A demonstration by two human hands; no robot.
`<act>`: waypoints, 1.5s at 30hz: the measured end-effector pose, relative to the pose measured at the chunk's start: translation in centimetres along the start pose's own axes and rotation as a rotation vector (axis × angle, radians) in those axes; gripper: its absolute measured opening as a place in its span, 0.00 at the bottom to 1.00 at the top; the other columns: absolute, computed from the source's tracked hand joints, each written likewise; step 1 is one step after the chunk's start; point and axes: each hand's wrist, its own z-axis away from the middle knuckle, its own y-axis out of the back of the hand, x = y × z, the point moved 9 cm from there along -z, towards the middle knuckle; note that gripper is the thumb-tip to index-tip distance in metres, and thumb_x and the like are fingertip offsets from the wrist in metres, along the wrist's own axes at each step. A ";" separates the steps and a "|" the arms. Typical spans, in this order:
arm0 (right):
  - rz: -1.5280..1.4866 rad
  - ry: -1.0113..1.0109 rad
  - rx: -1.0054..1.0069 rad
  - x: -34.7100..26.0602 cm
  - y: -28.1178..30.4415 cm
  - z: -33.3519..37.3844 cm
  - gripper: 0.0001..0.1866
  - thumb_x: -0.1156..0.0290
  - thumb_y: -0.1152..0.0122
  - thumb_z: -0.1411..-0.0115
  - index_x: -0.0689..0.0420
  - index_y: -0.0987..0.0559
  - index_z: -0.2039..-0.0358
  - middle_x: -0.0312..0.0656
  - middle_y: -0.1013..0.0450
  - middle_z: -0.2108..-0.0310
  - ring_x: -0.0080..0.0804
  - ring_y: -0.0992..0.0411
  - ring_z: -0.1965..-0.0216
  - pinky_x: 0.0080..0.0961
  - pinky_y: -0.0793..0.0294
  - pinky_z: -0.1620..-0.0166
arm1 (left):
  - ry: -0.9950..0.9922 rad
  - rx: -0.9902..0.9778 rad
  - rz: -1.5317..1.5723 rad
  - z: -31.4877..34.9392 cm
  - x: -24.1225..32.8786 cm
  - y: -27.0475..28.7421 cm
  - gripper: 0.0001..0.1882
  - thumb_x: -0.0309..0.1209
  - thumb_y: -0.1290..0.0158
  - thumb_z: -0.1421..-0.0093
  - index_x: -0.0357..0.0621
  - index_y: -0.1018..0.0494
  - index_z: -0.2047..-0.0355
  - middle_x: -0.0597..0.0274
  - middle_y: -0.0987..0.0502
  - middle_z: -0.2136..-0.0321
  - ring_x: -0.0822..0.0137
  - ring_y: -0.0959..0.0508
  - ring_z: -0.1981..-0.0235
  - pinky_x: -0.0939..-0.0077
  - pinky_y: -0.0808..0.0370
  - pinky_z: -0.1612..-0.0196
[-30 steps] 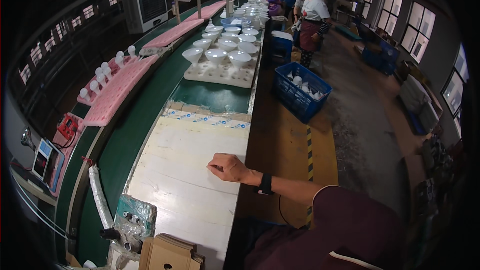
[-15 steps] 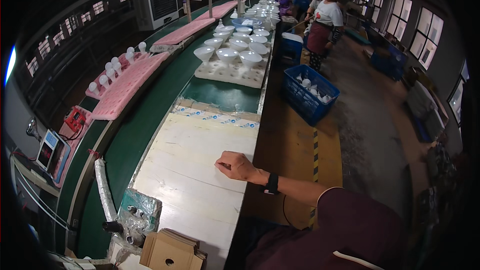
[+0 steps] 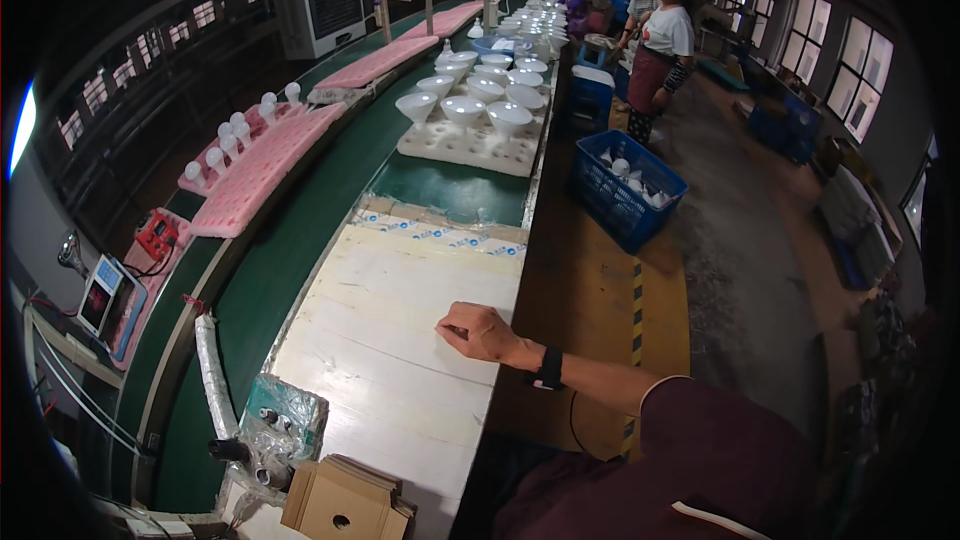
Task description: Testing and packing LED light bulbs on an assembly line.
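Observation:
My right hand [image 3: 482, 331] rests in a loose fist on the white work board [image 3: 370, 310], near its right edge. Its fingers are curled in, and nothing shows between them. A dark band is on that wrist. My left hand is out of view. At the board's near end lies a stack of brown cardboard pieces [image 3: 345, 505] with a round hole. Beside it is a plastic-wrapped fixture [image 3: 285, 425] with metal sockets. Past the board's far end, white cone-shaped lamps [image 3: 463, 112] stand in a foam tray [image 3: 470, 148].
A green conveyor [image 3: 270, 240] runs along the left. Beyond it, round bulbs [image 3: 229, 146] stand by pink foam [image 3: 265, 175], near a small tilted screen [image 3: 100, 295]. A blue crate [image 3: 628, 195] of lamps sits on the floor at right. Co-workers [image 3: 665, 40] stand farther off.
The whole view has shifted slightly, so the scene sits a little farther right. My right hand stays in its loose fist at the same spot on the board.

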 end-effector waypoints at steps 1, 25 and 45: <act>0.001 -0.004 0.000 0.0 0.0 0.0 0.03 0.75 0.33 0.41 0.59 0.18 0.71 0.40 0.27 0.76 0.35 0.30 0.78 0.32 0.31 0.73 | 0.003 -0.003 0.008 0.0 0.0 0.0 0.11 0.28 0.45 0.31 0.34 0.19 0.55 0.47 0.17 0.60 0.48 0.19 0.58 0.58 0.24 0.49; -0.039 -0.119 -0.156 0.5 -2.5 0.2 0.05 0.74 0.37 0.36 0.62 0.19 0.65 0.38 0.30 0.75 0.23 0.35 0.76 0.22 0.34 0.71 | 0.176 -0.052 0.101 -0.2 -1.9 -0.4 0.13 0.22 0.48 0.35 0.33 0.22 0.51 0.48 0.20 0.59 0.52 0.22 0.57 0.62 0.25 0.53; -0.772 -0.120 -0.869 -23.8 -14.9 4.8 0.24 0.65 0.53 0.31 0.65 0.35 0.39 0.60 0.29 0.49 0.56 0.32 0.47 0.43 0.35 0.41 | 0.361 -0.450 1.001 -4.0 5.8 -6.4 0.28 0.32 0.51 0.31 0.32 0.41 0.34 0.38 0.24 0.45 0.46 0.25 0.42 0.59 0.32 0.38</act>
